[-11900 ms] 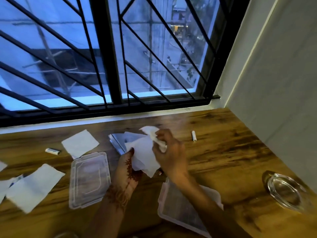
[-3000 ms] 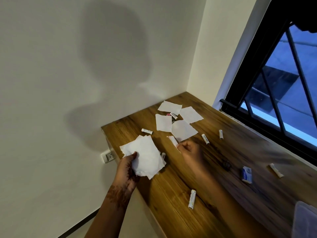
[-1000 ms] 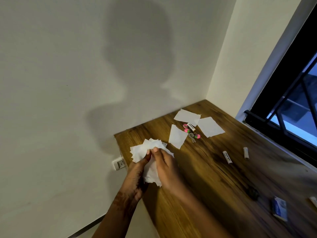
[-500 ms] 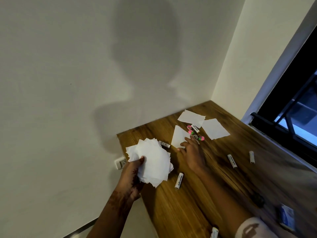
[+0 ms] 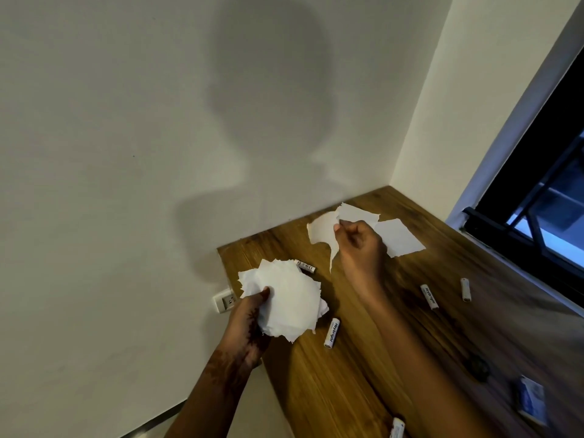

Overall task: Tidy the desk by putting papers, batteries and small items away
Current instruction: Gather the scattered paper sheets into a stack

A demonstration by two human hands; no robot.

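My left hand [image 5: 249, 320] grips a stack of white paper squares [image 5: 286, 303] over the desk's left edge. Farther back, my right hand [image 5: 360, 245] pinches a single paper sheet [image 5: 320, 230], lifted off the wooden desk [image 5: 363, 358]. Two more paper squares lie behind it, one [image 5: 357, 213] near the wall and one [image 5: 399, 238] to its right. White batteries are scattered on the desk: one [image 5: 306, 266] by the stack, one [image 5: 331, 332] under my left hand's papers, two [image 5: 429, 296] [image 5: 465, 289] at the right, one [image 5: 396, 428] at the bottom edge.
A small blue and white box [image 5: 531, 399] and a dark small object [image 5: 477, 368] lie at the lower right. A wall socket [image 5: 225, 300] sits below the desk's left edge. A barred window [image 5: 543, 210] borders the right side.
My right hand has picked a paper sheet off the desk and lifted it. It now hides the pink-tipped small items seen half a second ago. The left hand keeps its stack.
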